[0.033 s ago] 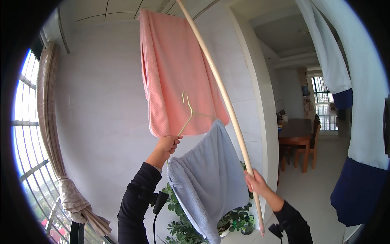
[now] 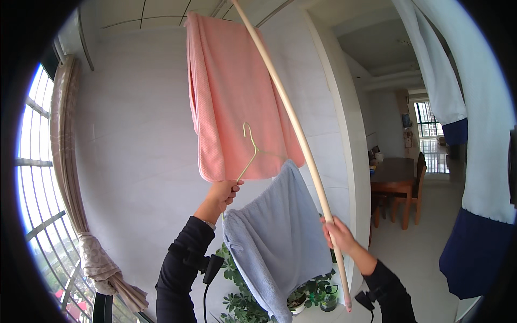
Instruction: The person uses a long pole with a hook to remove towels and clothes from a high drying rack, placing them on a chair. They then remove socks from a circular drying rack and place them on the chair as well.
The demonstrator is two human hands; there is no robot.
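Note:
My left hand (image 2: 223, 195) is closed round one arm of a thin yellow-green clothes hanger (image 2: 249, 156), its hook pointing up. A blue-grey towel (image 2: 280, 231) is draped over the hanger and falls in folds to the right of that hand. My right hand (image 2: 340, 237) grips a long pale wooden pole (image 2: 293, 118) near its lower end. The pole slants up and left, and its top runs out of view. Behind the hanger hangs a pink towel (image 2: 234, 97), high up; what it hangs from is mostly hidden.
Leafy potted plants (image 2: 242, 299) stand low behind the blue-grey towel. A tied beige curtain (image 2: 70, 161) and a barred window (image 2: 43, 188) are on the left. White and navy curtains (image 2: 479, 161) hang at the right. Through the doorway are a dark table (image 2: 393, 175) and a chair (image 2: 417, 191).
My right hand sits slightly higher on the pole, its fingers now more plainly around it. My left hand, the hanger and the towels are almost unchanged.

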